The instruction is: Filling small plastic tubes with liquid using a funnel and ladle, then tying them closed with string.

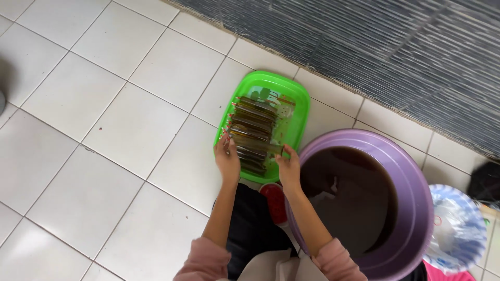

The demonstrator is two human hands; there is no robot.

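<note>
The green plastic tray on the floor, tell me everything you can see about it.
The green plastic tray is a bright, glossy, rectangular basin with rounded corners and a raised rim. It lies flat on the white tiled floor near the grey wall, beside the purple plastic tub. Inside, slim tubes of dark brown liquid lie stacked in a row. The left hand touches its near rim, and the right hand holds one tube's end over it.

Row of long brown filled packets (253, 134) in green tray (299, 112).
</note>
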